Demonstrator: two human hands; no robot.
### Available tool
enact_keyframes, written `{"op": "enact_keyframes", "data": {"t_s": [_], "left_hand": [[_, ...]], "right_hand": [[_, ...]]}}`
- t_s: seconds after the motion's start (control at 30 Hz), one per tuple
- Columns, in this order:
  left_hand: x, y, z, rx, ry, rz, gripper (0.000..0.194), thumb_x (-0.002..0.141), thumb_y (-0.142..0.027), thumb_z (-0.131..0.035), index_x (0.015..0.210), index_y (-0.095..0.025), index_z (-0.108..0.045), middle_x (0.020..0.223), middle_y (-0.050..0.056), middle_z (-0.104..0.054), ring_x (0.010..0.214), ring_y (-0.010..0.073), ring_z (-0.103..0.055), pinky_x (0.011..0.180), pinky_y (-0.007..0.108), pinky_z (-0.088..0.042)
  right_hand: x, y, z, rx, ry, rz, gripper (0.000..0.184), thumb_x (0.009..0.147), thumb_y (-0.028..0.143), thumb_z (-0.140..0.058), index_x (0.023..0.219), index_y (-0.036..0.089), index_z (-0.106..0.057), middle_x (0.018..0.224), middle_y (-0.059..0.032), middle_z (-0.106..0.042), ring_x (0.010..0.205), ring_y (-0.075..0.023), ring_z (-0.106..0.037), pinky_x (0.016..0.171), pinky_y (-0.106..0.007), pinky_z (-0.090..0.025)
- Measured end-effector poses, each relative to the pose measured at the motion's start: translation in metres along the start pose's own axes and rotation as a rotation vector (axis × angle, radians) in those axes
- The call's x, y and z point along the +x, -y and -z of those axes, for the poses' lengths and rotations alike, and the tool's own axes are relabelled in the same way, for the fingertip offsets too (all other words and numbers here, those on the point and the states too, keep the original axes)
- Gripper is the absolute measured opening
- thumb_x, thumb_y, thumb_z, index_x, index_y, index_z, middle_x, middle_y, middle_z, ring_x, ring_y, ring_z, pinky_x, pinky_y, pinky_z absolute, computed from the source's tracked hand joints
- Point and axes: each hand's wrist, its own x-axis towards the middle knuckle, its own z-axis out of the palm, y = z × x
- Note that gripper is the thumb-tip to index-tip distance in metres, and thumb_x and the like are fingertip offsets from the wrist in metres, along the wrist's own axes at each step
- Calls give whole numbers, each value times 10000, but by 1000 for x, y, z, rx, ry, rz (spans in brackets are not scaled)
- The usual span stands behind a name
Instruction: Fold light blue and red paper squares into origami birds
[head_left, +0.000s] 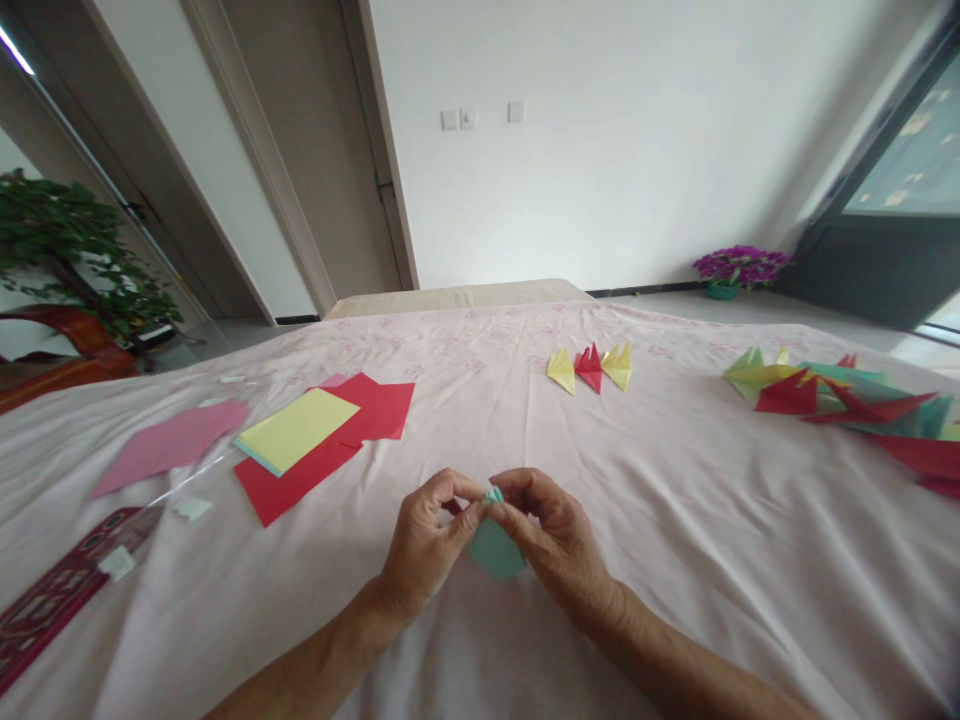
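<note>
A small piece of folded teal paper (498,552) is held between both hands above the cloth, close to me. My left hand (433,530) pinches its upper edge between thumb and index finger. From the other side, my right hand (553,530) pinches the same edge, its thumb almost meeting the left one. Narrow pleats poke up between the fingertips, while the wider flat part hangs below the thumbs. The fingertips hide some of the folds.
A pink patterned cloth (465,400) covers the table. Yellow paper (300,430), red sheets (386,405) and pink paper (172,440) lie left, near a dark red patterned case (67,580). Beyond my hands stand folded shapes (589,368); more folded pieces (840,390) are heaped right.
</note>
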Motion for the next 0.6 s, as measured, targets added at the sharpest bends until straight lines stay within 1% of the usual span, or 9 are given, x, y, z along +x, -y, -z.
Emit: {"op": "enact_keyframes", "data": {"t_s": [0.1, 0.2, 0.3, 0.4, 0.43, 0.47, 0.53, 0.6], "left_hand": [[-1, -1, -2, -155, -27, 86, 171, 877, -325, -617, 830, -163, -648, 875, 35, -644, 837, 160, -607, 762, 258, -475], [-2, 2, -5, -274, -49, 178, 180, 863, -336, -636, 864, -155, -634, 843, 27, -658, 810, 153, -616, 765, 261, -489], [-4, 6, -8, -326, -68, 226, 229, 817, -348, -694, 921, -161, -611, 851, 21, -673, 807, 152, -635, 745, 257, -507], [-5, 7, -10, -370, -64, 293, 373, 800, -360, -714, 1096, -190, -564, 914, 26, -688, 801, 155, -653, 674, 249, -531], [-6, 6, -11, -378, -47, 316, 385, 803, -366, -709, 1115, -189, -570, 921, 31, -692, 797, 157, -657, 656, 248, -539], [-6, 5, -11, -383, -26, 334, 364, 809, -373, -701, 1100, -181, -594, 917, 36, -696, 794, 160, -660, 647, 250, -547], [-6, 3, -11, -394, 7, 351, 285, 817, -379, -688, 997, -161, -658, 897, 42, -703, 791, 166, -664, 651, 261, -564], [-6, 2, -12, -406, 0, 350, 246, 816, -376, -689, 922, -154, -692, 884, 38, -708, 792, 169, -667, 667, 274, -578]], "right_hand": [[-1, 2, -1, -63, 17, 75, 214, 788, 260, -691, 974, 195, -606, 768, 15, -620, 683, -124, -550, 632, -240, -456], [-2, 1, -3, -131, -31, 88, 200, 779, 156, -648, 957, 212, -578, 752, 31, -611, 669, -120, -553, 624, -231, -458], [-2, -3, -5, -182, -92, 91, 174, 785, 147, -639, 920, 221, -560, 737, 35, -613, 654, -121, -559, 610, -229, -460], [-3, -5, -4, -233, -114, 133, 123, 802, 168, -650, 861, 223, -558, 722, 36, -616, 637, -118, -556, 599, -225, -454], [-3, -5, -3, -254, -114, 153, 103, 812, 177, -649, 843, 223, -562, 711, 36, -615, 630, -117, -553, 597, -225, -450], [-4, -5, -2, -275, -112, 173, 86, 822, 188, -649, 829, 222, -569, 702, 35, -613, 625, -116, -550, 596, -226, -446], [-4, -4, -1, -312, -103, 206, 66, 838, 210, -646, 816, 220, -584, 694, 31, -611, 619, -119, -545, 594, -230, -440], [-4, -4, -1, -335, -97, 225, 54, 854, 224, -636, 824, 219, -592, 698, 25, -609, 618, -122, -545, 589, -236, -438]]}}
